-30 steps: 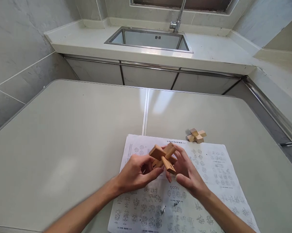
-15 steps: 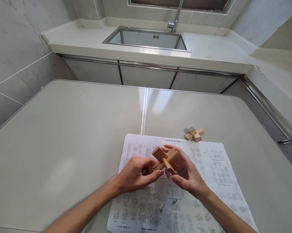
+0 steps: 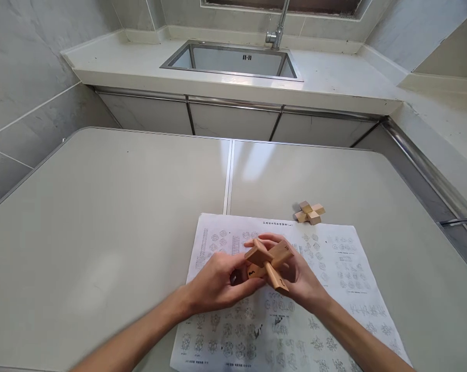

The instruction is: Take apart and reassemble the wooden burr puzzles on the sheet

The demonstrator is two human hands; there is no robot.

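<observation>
Between my hands, over the printed sheet, is a brown wooden interlocking puzzle [image 3: 272, 269] with crossed bars and dark marks on some ends. My left hand [image 3: 226, 279] pinches its left bar between thumb and fingers. My right hand [image 3: 301, 276] is wrapped round its right and far side, with the fingertips behind the wood and partly hidden. Beneath both hands lies the white sheet [image 3: 314, 356], covered in small line diagrams of puzzle shapes.
A second, paler wooden interlocking puzzle [image 3: 310, 213] rests at the sheet's far edge. The sheet lies on a light table [image 3: 101, 217] with a seam [image 3: 228, 178]. Beyond stand a counter [image 3: 334, 85], a sink [image 3: 233, 75] and a faucet [image 3: 275, 37].
The brown puzzle has turned and tilted slightly in my hands, so more marked bar ends show. My right fingers have closed in around it. The paler puzzle stays put.
</observation>
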